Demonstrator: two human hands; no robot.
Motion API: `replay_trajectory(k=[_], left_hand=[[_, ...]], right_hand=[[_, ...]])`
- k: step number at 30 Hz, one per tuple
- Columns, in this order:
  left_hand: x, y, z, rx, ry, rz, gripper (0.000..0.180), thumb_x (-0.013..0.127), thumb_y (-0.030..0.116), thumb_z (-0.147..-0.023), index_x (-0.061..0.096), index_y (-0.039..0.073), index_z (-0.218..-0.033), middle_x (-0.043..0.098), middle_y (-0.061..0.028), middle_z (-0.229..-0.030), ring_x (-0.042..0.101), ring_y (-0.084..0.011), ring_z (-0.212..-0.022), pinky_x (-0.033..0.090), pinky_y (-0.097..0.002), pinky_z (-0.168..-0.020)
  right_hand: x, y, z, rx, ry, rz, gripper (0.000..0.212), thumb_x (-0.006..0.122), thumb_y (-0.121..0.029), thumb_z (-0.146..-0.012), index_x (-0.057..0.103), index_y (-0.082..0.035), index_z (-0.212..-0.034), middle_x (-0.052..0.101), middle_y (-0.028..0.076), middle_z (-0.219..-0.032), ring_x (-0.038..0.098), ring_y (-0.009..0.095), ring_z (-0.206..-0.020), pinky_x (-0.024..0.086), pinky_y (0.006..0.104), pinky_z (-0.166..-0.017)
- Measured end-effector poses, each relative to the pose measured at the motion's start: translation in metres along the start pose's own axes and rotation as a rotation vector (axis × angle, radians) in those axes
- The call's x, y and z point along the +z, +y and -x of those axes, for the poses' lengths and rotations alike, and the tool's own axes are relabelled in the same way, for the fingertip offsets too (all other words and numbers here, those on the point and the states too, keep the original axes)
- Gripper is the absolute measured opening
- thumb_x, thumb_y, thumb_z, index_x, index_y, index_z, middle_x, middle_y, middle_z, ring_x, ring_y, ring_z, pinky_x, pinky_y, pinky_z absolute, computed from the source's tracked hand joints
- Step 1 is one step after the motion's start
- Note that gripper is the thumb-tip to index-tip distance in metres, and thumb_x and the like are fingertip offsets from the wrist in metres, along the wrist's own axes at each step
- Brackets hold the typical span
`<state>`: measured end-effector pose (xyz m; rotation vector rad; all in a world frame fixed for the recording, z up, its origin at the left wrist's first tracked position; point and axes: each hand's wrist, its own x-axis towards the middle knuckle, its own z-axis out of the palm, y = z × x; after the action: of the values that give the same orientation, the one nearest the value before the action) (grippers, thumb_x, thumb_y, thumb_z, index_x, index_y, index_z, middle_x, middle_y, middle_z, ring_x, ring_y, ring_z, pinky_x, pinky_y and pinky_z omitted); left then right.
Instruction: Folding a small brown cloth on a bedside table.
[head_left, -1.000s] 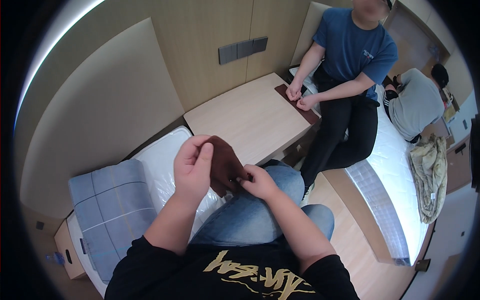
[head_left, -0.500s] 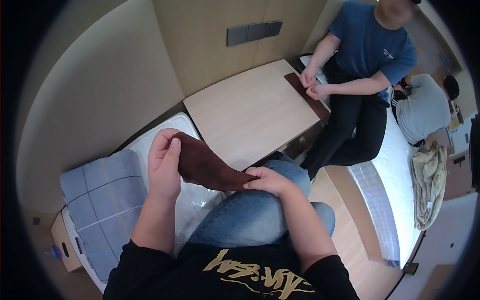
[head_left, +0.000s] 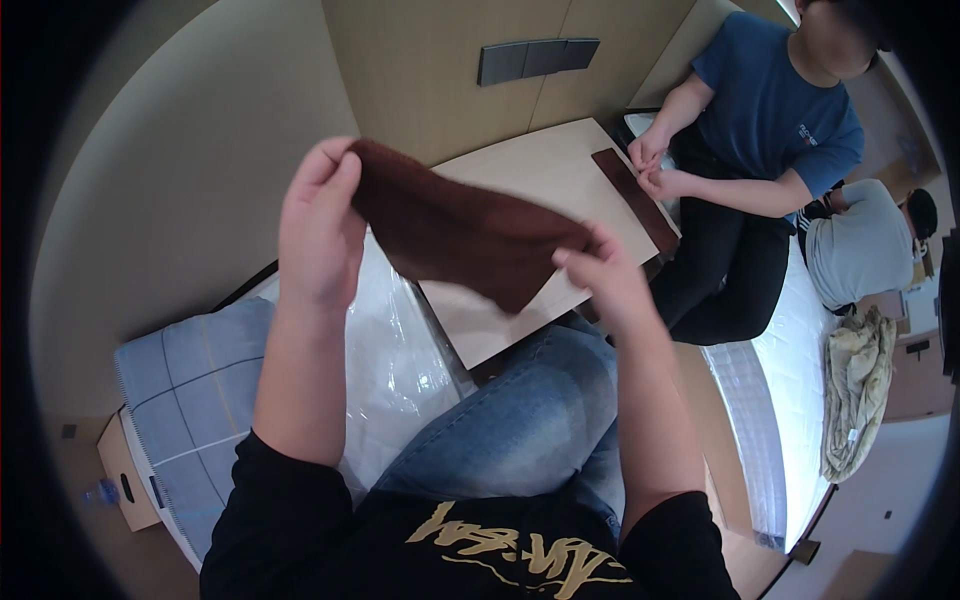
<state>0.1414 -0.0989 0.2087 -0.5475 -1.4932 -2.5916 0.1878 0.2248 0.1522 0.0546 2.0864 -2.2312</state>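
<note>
A dark brown cloth (head_left: 455, 225) hangs stretched between my hands, raised in front of the light wooden table. My left hand (head_left: 325, 215) pinches its upper left corner between thumb and fingers. At the other end, my right hand (head_left: 603, 265) grips the right edge, lower than the left. A loose corner of the cloth droops just left of my right hand, slightly blurred. Beyond it, the table (head_left: 530, 150) shows behind the cloth. A similar dark brown strip (head_left: 635, 200) lies flat along the table's far right edge.
A person in a blue shirt (head_left: 775, 110) sits right of the table, hands together over the strip. Another person in grey (head_left: 858, 245) is bent over behind. A folded grey-blue checked blanket (head_left: 195, 390) and plastic-covered mattress (head_left: 395, 350) are at left. A crumpled beige cloth (head_left: 858, 390) lies on the right-hand bed.
Both my hands have risen from near my lap, carrying the brown cloth up and away. The cloth is spread wider, with a corner now hanging down. My view has shifted slightly.
</note>
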Motion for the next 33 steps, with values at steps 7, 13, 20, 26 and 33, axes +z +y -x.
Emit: replay_trajectory(k=[7, 13, 20, 26, 33], left_hand=[[-0.043, -0.020, -0.008, 0.125, -0.222, -0.030, 0.021, 0.055, 0.017, -0.113, 0.063, 0.003, -0.126, 0.072, -0.0148, -0.121, 0.066, -0.0265, -0.118, 0.048, -0.0426, -0.109], [-0.111, -0.131, 0.107, -0.438, 0.046, -0.366, 0.012, 0.070, 0.007, -0.101, 0.075, 0.003, -0.111, 0.072, -0.0002, -0.111, 0.065, -0.0115, -0.108, 0.050, -0.0285, -0.101], [-0.092, -0.128, 0.152, -0.589, 0.186, -0.195, 0.011, 0.063, 0.008, -0.106, 0.072, 0.003, -0.108, 0.073, -0.0037, -0.105, 0.068, -0.0150, -0.097, 0.057, -0.0323, -0.092], [-0.069, -0.080, 0.091, -0.399, 0.048, -0.168, 0.013, 0.058, 0.008, -0.105, 0.070, 0.002, -0.106, 0.073, -0.0058, -0.103, 0.069, -0.0161, -0.095, 0.057, -0.0339, -0.089], [-0.050, -0.072, -0.024, -0.222, 0.076, -0.065, 0.017, 0.057, 0.016, -0.106, 0.067, 0.006, -0.116, 0.070, -0.0047, -0.110, 0.067, -0.0184, -0.106, 0.053, -0.0372, -0.097]], right_hand=[[-0.024, -0.025, -0.015, -0.350, 0.154, 0.510, 0.023, 0.079, -0.004, -0.088, 0.061, -0.007, -0.101, 0.060, -0.001, -0.092, 0.057, 0.010, -0.087, 0.048, 0.0271, -0.077], [-0.036, 0.123, 0.015, 0.058, -0.011, 0.663, 0.022, 0.070, -0.001, -0.081, 0.064, -0.002, -0.102, 0.069, 0.013, -0.093, 0.068, 0.023, -0.089, 0.055, 0.0366, -0.082], [-0.036, 0.126, 0.038, 0.125, -0.038, 0.732, 0.029, 0.073, -0.002, -0.082, 0.069, -0.002, -0.111, 0.074, 0.013, -0.095, 0.074, 0.026, -0.093, 0.058, 0.0358, -0.086], [-0.047, 0.046, 0.053, 0.374, -0.146, 0.199, 0.018, 0.070, 0.001, -0.091, 0.070, -0.003, -0.108, 0.073, 0.004, -0.090, 0.072, 0.014, -0.075, 0.054, 0.0273, -0.068], [-0.055, -0.034, -0.008, 0.102, 0.001, -0.134, 0.012, 0.070, -0.001, -0.097, 0.073, 0.001, -0.108, 0.073, 0.007, -0.097, 0.073, 0.017, -0.086, 0.056, 0.0270, -0.079]])
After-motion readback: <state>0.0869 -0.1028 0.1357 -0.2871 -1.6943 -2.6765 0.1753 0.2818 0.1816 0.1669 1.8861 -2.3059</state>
